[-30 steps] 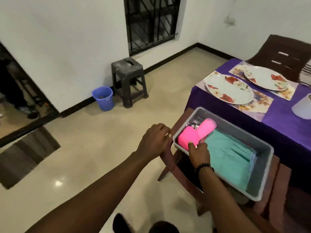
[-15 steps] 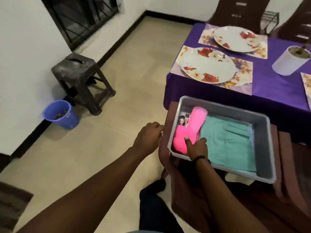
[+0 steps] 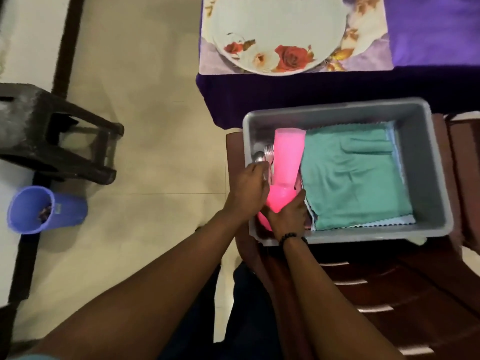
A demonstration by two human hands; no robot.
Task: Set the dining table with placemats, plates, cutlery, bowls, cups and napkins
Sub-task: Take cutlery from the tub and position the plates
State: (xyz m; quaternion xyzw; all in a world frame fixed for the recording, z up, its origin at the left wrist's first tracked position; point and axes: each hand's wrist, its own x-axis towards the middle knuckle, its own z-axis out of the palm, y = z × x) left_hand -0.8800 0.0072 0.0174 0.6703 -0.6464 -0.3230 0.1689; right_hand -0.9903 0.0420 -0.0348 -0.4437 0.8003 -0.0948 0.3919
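Both hands work inside the grey tub [image 3: 426, 162], which rests on a brown chair [image 3: 389, 294] just beside the table [image 3: 436, 29].

Left hand [image 3: 249, 190]: positioned at the tub's left wall, fingers curled down over the cutlery [image 3: 265, 157]. A spoon bowl and fork tines protrude beyond the knuckles. The fingers appear to grip the handles, though the contact itself is hidden under the hand.

Right hand [image 3: 288, 216]: positioned at the tub's near-left corner, fingers and thumb wrapped around the lower end of the pink cups [image 3: 287, 157]. A dark bead bracelet [image 3: 291, 236] sits at the wrist.

Pink cups: lying on their side in the tub's left section, running from the near wall toward the far wall, between the cutlery and the napkins [image 3: 350, 178]. How many cups are nested cannot be told.

Napkins: folded teal cloth on top, a paler scalloped edge showing beneath, filling the tub's centre and right, touching the cups.

Table: covered with a purple cloth. A floral placemat [image 3: 363, 55] lies at its near edge with a rose-patterned plate [image 3: 278, 29] on it.

Floor [image 3: 155, 126], left side: a dark stool [image 3: 52, 136] and a blue bucket [image 3: 44, 210] lie well apart from the tub.
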